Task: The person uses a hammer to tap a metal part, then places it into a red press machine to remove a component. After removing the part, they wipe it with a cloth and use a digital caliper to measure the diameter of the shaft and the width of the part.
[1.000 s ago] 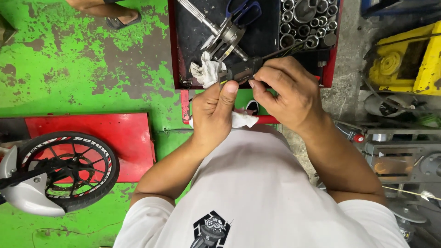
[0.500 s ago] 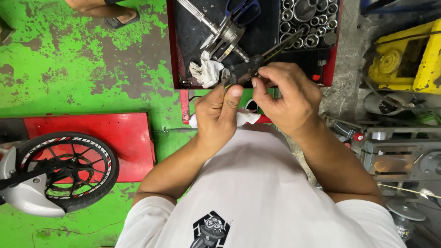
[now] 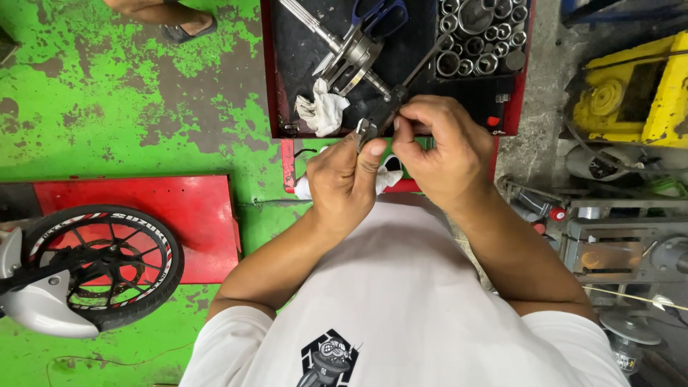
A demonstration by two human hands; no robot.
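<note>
Green-painted floor [image 3: 107, 107], worn to grey, is seen beneath a red tool tray [image 3: 276, 79]. Just below the tray's near edge, a small metal part [image 3: 367, 129] is pinched by the left hand [image 3: 344, 183]; pliers [image 3: 393, 100] are gripped by the right hand [image 3: 441, 147]. Judged risk: a slipping pinch could drop the part among the sockets [image 3: 480, 36] inside the tray.

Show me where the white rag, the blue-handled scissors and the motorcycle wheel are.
white rag [image 3: 324, 112], head view, on its crumpled middle.
blue-handled scissors [image 3: 378, 16], head view, on a blue handle loop.
motorcycle wheel [image 3: 154, 281], head view, on the black tyre's right side.
</note>
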